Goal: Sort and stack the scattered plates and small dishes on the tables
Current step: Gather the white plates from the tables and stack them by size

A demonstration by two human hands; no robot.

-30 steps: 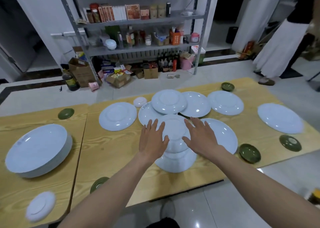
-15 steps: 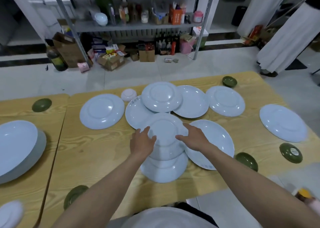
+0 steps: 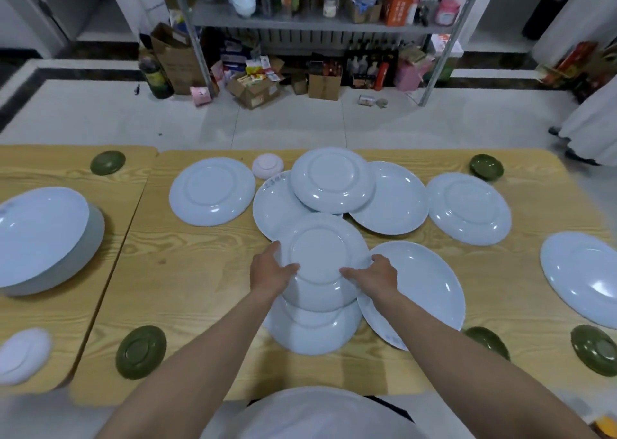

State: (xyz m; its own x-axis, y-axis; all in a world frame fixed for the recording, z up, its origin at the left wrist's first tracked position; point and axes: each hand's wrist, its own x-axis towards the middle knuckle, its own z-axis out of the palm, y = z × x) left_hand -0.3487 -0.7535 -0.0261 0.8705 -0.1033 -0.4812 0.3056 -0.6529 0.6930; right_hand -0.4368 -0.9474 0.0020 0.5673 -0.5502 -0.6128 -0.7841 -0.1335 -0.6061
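Observation:
An upside-down white plate (image 3: pixel 320 255) lies in the middle of the wooden table (image 3: pixel 200 288), on top of another upside-down white plate (image 3: pixel 314 331). My left hand (image 3: pixel 270 271) grips its left rim and my right hand (image 3: pixel 374 276) grips its right rim. Several more white plates lie around it: one at the back left (image 3: pixel 212 191), an overlapping cluster behind (image 3: pixel 332 179), an upright oval plate (image 3: pixel 424 285) to the right. A stack of large white plates (image 3: pixel 40 238) stands on the left table. Small green dishes (image 3: pixel 140 351) are scattered near the edges.
A small white dish (image 3: pixel 267 165) sits at the back, another (image 3: pixel 23 355) at the front left. Green dishes (image 3: pixel 486 167) dot the back right and front right (image 3: pixel 596 348). Beyond the tables stands a metal shelf (image 3: pixel 317 21) with boxes on the floor. A person in white stands far right.
My hands slid from lying flat on the plate's top to gripping its two side rims. The camera tipped downward and closer over the table.

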